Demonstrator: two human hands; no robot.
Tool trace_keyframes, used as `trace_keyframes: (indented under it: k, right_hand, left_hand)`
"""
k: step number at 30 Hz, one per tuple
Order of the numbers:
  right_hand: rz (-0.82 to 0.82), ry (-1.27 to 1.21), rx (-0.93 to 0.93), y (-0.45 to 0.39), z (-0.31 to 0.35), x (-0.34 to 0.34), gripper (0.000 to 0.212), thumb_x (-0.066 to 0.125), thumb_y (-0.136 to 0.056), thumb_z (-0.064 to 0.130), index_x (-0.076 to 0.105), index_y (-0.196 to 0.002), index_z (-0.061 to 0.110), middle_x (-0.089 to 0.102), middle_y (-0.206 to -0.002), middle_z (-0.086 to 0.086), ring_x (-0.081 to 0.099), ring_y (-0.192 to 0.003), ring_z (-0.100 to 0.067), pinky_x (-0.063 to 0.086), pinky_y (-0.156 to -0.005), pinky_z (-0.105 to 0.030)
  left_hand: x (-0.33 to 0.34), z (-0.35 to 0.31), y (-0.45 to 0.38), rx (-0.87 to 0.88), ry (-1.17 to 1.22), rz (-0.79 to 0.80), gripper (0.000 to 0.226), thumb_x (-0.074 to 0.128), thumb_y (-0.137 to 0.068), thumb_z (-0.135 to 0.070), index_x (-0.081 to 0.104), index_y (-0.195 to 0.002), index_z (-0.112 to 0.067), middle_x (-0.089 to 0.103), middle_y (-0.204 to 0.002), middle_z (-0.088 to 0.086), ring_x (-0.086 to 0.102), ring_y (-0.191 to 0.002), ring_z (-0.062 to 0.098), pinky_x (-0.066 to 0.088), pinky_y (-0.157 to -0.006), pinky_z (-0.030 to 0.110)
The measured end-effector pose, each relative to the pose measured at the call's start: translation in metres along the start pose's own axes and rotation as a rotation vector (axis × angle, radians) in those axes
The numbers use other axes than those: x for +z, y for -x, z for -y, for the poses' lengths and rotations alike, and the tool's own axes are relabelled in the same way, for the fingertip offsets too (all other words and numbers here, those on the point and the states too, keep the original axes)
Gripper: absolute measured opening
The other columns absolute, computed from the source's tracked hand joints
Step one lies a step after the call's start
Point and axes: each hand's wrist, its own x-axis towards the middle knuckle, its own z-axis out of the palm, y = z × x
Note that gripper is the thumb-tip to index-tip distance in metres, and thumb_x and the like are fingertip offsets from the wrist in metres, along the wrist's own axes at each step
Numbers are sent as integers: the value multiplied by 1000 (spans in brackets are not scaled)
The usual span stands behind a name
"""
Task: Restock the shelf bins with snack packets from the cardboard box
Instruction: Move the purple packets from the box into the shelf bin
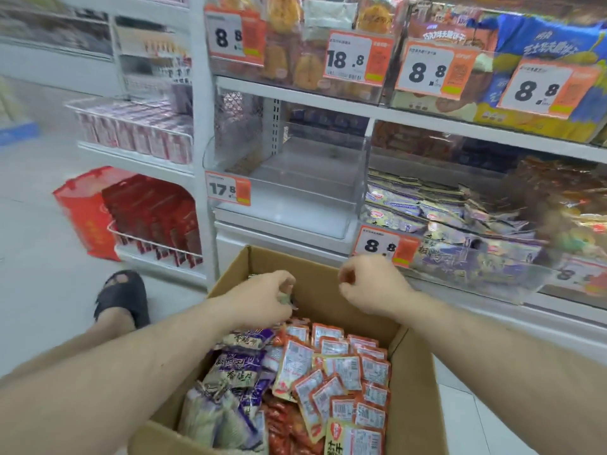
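The box (pixel 414 382) sits open nearest the camera, holding purple packets (pixel 236 372) on its left and orange packets (pixel 345 372) on its right. Above its far end, the left hand (pixel 266 298) has its fingers pinched on a small packet (pixel 286 298); the right hand (pixel 369 284) is curled, holding nothing. Beyond, on the shelf, a clear bin (pixel 356 192) marked 17.8 stands bare, and the bin (pixel 492 274) beside it holds purple packets
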Motion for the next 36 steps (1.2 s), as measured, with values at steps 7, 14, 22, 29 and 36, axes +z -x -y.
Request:
trace_keyframes:
  k: [7, 14, 22, 29, 36]
  right_hand:
    - [289, 0, 18, -42, 38, 107, 14, 60, -83, 24, 63, -96, 21, 66, -99, -1, 62, -90, -25, 54, -74, -34]
    - [288, -44, 62, -61, 50, 187, 40, 62, -87, 21, 48, -125, 16, 56, -123, -7, 59, -108, -30, 47, -80, -35]
    - [82, -228, 81, -37, 51, 168, 6, 48, -96, 11, 50, -98, 16, 64, -97, -4, 60, -87, -27, 49, -74, -40]
    - [-71, -429, -148, 9, 61, 122, 7, 56, -93, 16, 55, -99, 20, 55, -127, 12, 53, -112, 0, 32, -91, 1]
    - [-29, -906, 627, -38, 55, 137, 11, 62, -88, 16, 60, -92, 7, 63, -87, -7, 55, -68, -9, 42, -60, -24]
  left_hand:
    - [-32, 51, -7, -231, 181, 44, 55, 67, -89, -21, 44, -139, -19, 62, -124, 1, 64, -107, 21, 52, -96, 38]
    - [-62, 37, -36, -300, 486, 57, 27, 60, -95, -21, 51, -120, -21, 60, -106, -1, 63, -102, 14, 54, -94, 37]
    - [-51, 77, -51, -587, 601, 179, 49, 51, -101, -39, 41, -139, -11, 59, -120, 16, 58, -113, 36, 48, -103, 51]
    - [-28, 77, -68, -777, 902, 409, 57, 72, -83, -49, 62, -115, -3, 73, -104, 20, 74, -80, 33, 62, -74, 45]
    - [-34, 80, -63, -546, 628, 70, 72, 76, -84, -7, 38, -145, -6, 52, -141, 17, 51, -125, 32, 40, -104, 40]
